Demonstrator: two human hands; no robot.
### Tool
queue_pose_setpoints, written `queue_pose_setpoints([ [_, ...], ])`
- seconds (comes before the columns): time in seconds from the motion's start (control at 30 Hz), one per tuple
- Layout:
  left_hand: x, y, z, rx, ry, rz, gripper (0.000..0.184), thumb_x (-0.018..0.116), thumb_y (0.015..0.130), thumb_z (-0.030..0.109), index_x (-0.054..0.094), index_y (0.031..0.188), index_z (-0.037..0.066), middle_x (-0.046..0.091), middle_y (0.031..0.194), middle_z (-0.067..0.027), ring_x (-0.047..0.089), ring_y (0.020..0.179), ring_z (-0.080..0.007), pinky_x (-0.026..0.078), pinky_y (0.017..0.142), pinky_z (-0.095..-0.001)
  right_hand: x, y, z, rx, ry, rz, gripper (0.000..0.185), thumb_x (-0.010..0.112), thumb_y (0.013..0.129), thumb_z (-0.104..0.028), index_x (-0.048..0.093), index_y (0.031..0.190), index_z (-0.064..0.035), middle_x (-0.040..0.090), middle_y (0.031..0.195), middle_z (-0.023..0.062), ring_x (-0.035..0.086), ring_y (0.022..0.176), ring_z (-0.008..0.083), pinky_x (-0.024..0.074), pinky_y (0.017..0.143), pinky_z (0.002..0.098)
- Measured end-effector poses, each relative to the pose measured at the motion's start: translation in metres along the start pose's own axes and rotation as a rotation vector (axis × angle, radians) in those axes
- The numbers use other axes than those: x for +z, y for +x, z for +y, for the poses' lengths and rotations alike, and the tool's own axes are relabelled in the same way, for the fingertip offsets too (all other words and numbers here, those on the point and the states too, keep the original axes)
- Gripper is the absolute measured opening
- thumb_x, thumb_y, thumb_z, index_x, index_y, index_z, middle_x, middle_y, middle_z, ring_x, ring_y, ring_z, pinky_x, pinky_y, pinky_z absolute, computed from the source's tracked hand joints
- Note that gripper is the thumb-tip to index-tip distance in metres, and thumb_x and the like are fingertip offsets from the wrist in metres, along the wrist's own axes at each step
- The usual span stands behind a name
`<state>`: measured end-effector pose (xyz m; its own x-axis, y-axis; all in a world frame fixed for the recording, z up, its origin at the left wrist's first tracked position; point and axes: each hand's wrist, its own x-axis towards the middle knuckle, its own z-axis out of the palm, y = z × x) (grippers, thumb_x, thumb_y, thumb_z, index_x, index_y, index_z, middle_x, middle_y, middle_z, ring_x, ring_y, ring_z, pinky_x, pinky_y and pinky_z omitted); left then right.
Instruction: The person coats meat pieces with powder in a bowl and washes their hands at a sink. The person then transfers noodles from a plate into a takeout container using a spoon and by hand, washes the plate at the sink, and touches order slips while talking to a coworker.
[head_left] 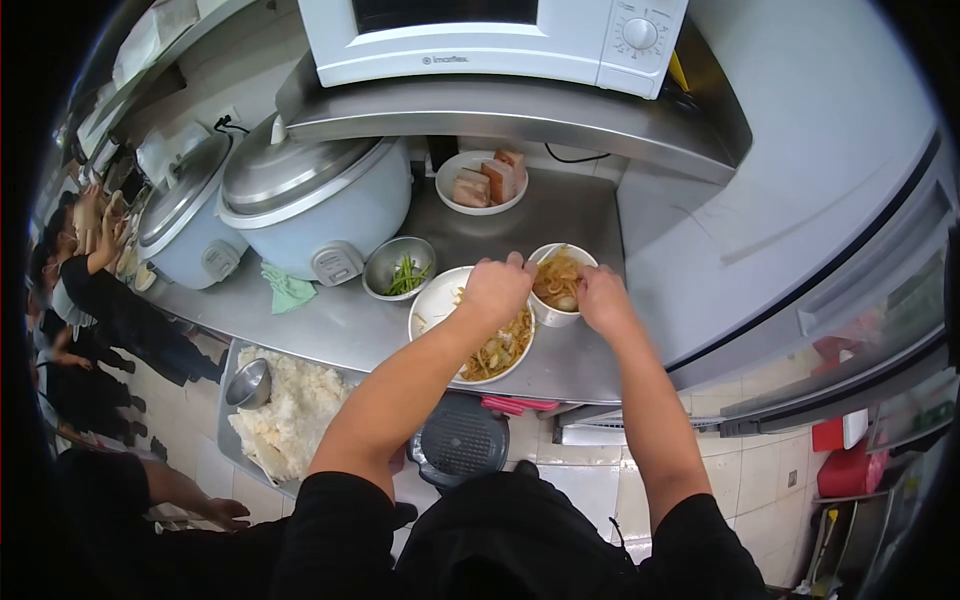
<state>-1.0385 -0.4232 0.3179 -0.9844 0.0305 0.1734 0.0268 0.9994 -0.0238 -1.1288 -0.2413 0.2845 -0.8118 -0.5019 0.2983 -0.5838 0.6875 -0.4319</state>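
A white round cup [556, 318] holds noodle-like shredded food [560, 272] and stands on the steel counter. My left hand [498, 291] is closed at its left rim, with the fingertips partly hidden. On the opposite side, my right hand [604, 298] grips the right rim between thumb and fingers. Under my left hand and forearm lies a larger white bowl [428, 303], with more shredded brown and pale food [508, 347] in its right part. A metal bowl of cut green vegetables [407, 276] sits to its left.
Behind stands a white bowl with blocks of meat [490, 184]. Two large rice cookers [310, 200] and a green cloth [288, 288] are at left. A microwave [490, 45] sits on the shelf above. Below left is a tub of rice [300, 410]. Other people [125, 300] stand far left.
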Motion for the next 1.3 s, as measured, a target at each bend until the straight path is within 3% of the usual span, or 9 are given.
queue_pose_setpoints([
  [0.3,-0.021,-0.03,-0.018,-0.021,0.136,0.178,0.019,0.057,0.084,0.015,0.061,0.102,0.016,0.061,0.087,-0.0047,0.067,0.076,-0.0237,0.046,0.074,-0.0432,-0.019,-0.055,-0.028,0.145,0.319,-0.044,0.019,0.069,0.082,-0.018,0.063,0.089,-0.0024,0.064,0.093,0.017,0.064,0.08,0.0344,0.051,0.072,0.043],
  [0.4,-0.044,-0.07,-0.049,-0.118,0.19,0.21,0.015,0.054,0.086,0.015,0.064,0.096,0.016,0.064,0.089,-0.0045,0.068,0.082,-0.0238,0.045,0.076,-0.0445,-0.008,-0.079,-0.042,0.206,0.354,-0.362,0.031,0.073,0.08,-0.021,0.062,0.103,-0.0036,0.064,0.096,0.0184,0.064,0.081,0.0335,0.0517,0.075,0.0423],
  [0.5,-0.039,-0.102,-0.07,-0.366,0.195,-0.192,0.017,0.051,0.087,0.015,0.066,0.096,0.016,0.067,0.094,-0.0073,0.068,0.091,-0.0231,0.045,0.079,-0.0441,0.034,-0.101,-0.036,0.172,0.366,-0.332,0.057,0.076,0.078,-0.025,0.055,0.127,-0.007,0.064,0.093,0.0139,0.064,0.081,0.026,0.0531,0.075,0.0372],
  [0.6,0.02,-0.104,-0.085,-0.445,0.043,-0.186,0.021,0.05,0.087,0.014,0.066,0.1,0.017,0.067,0.099,-0.0076,0.067,0.097,-0.0224,0.045,0.079,-0.0439,0.044,-0.101,-0.05,0.167,0.422,-0.357,0.073,0.077,0.076,-0.019,0.044,0.139,-0.0086,0.061,0.101,0.0146,0.064,0.08,0.0234,0.0537,0.074,0.0369],
  [0.9,0.036,-0.114,-0.059,0.129,0.16,-0.018,0.026,0.056,0.084,0.017,0.065,0.108,0.016,0.064,0.099,-0.0028,0.064,0.089,-0.0219,0.038,0.093,-0.0447,0.057,-0.101,-0.055,0.168,0.413,-0.322,0.072,0.078,0.075,-0.014,0.044,0.138,-0.0042,0.057,0.105,0.016,0.064,0.081,0.0228,0.0536,0.073,0.0372],
  [0.97,0.029,-0.126,-0.075,0.186,0.183,0.051,0.03,0.057,0.083,0.018,0.064,0.111,0.016,0.063,0.097,-0.0026,0.064,0.087,-0.0228,0.038,0.092,-0.0452,0.055,-0.102,-0.055,0.179,0.35,-0.326,0.074,0.079,0.074,-0.018,0.043,0.136,-0.0016,0.053,0.11,0.0193,0.061,0.094,0.0309,0.0509,0.081,0.0412],
  [1.07,0.007,-0.142,-0.093,0.039,0.113,0.19,0.032,0.056,0.084,0.017,0.064,0.114,0.016,0.063,0.096,-0.0043,0.065,0.088,-0.0246,0.041,0.09,-0.0462,0.043,-0.101,-0.061,0.148,0.242,-0.324,0.074,0.079,0.074,-0.022,0.044,0.134,-0.0004,0.049,0.116,0.0212,0.057,0.105,0.0369,0.0485,0.088,0.0446],
  [1.17,-0.019,-0.169,-0.094,-0.227,0.078,-0.176,0.035,0.055,0.085,0.015,0.063,0.119,0.016,0.063,0.097,-0.0065,0.064,0.091,-0.0268,0.044,0.086,-0.0469,0.041,-0.099,-0.06,0.054,0.179,-0.301,0.072,0.079,0.074,-0.024,0.046,0.133,0.0001,0.048,0.12,0.0209,0.056,0.109,0.0384,0.0482,0.091,0.0447],
  [1.3,0.008,-0.17,-0.092,-0.381,0.036,-0.232,0.036,0.054,0.087,0.014,0.062,0.122,0.018,0.063,0.095,-0.0086,0.064,0.092,-0.0286,0.046,0.08,-0.0469,0.035,-0.088,-0.067,0.033,0.155,-0.335,0.066,0.078,0.075,-0.022,0.049,0.129,0.0023,0.048,0.121,0.0213,0.057,0.109,0.0395,0.0485,0.092,0.0439],
])
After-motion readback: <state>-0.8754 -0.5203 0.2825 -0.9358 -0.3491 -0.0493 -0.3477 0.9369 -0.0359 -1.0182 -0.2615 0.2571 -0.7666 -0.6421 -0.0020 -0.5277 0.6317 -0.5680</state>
